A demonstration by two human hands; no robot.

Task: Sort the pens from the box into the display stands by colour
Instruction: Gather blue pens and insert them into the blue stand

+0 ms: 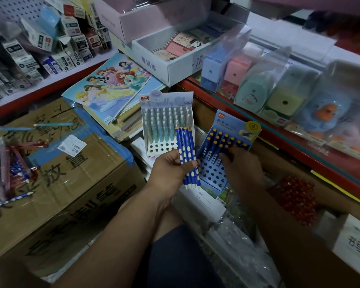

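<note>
Grips blue pens point(188, 154) in curled left hand point(170, 170) fingers, at blue stand point(213, 176) left edge. Rests bent right hand point(242, 166) fingertips on filled upper rows; pinch not discernible. Leaves lower holes unfilled, loose pens point(10, 170) on carton point(75, 183): judged half done.

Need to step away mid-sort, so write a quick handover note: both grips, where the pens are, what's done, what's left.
Left grip holds a bunch of blue pens.
Right grip touches pens standing in the blue stand; whether it pinches one is unclear.
Done: the blue stand's upper rows are filled; its lower holes are open.
Left: the held bunch, plus loose pens heaped on the carton at left.
</note>
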